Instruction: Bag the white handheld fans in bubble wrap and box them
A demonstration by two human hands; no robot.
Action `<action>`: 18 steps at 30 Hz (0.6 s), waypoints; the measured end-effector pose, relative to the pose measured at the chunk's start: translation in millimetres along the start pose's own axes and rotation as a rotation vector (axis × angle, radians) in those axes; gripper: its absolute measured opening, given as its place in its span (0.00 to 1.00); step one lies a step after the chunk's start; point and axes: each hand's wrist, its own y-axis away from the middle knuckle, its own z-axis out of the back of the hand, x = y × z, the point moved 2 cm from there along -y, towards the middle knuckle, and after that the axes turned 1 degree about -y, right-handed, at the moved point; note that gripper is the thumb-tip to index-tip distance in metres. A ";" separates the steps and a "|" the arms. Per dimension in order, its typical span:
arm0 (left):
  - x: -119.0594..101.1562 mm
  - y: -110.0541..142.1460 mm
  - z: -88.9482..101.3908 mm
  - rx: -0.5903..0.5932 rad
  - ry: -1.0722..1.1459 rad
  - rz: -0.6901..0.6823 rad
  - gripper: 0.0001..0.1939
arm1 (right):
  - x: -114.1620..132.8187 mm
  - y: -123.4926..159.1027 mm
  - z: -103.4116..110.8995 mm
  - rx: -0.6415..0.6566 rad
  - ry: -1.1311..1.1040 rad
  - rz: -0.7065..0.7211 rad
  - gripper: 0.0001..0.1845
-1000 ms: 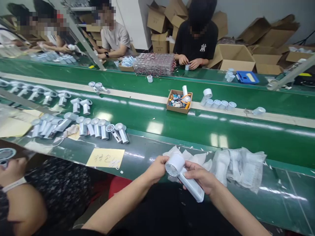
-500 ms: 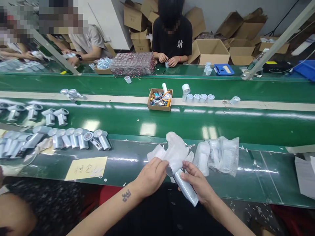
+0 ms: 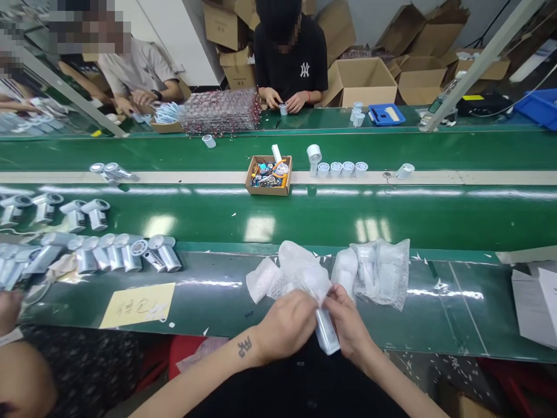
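Note:
Between my hands is a light-blue handheld device (image 3: pixel 327 338), shaped like a small hair dryer. Its head is covered by a translucent white protective bag (image 3: pixel 310 277), while the smooth handle sticks out below, towards me. My left hand (image 3: pixel 287 324) is closed, pinching the bag's edge near the top of the handle. My right hand (image 3: pixel 348 320) grips from the other side, fingers around the bag's mouth and the handle. More white bags (image 3: pixel 262 280) lie flat on the bench just beyond my left hand. Several wrapped devices (image 3: pixel 383 270) rest to the right.
Unwrapped devices (image 3: pixel 126 252) line the bench at left, near a yellow handwritten paper (image 3: pixel 137 305). A small carton of parts (image 3: pixel 268 190) stands on the middle strip. Co-workers sit across, one in a black shirt (image 3: pixel 291 64). White cardboard (image 3: pixel 533 307) is at right.
My left hand has moved right, drawing the bag over the device's head. The device's handle now points more steeply down towards me. The whole view has shifted slightly.

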 end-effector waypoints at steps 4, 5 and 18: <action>4.9 -20.2 -7.0 0.182 0.263 0.305 0.09 | 3.1 0.5 20.0 0.002 0.070 -0.263 0.23; 7.0 -22.2 -8.2 0.203 0.350 0.440 0.08 | 6.7 2.9 27.1 0.015 0.160 -0.277 0.20; -39.0 -53.5 8.3 0.225 0.651 0.222 0.13 | 57.4 37.0 67.2 0.164 0.074 -0.327 0.26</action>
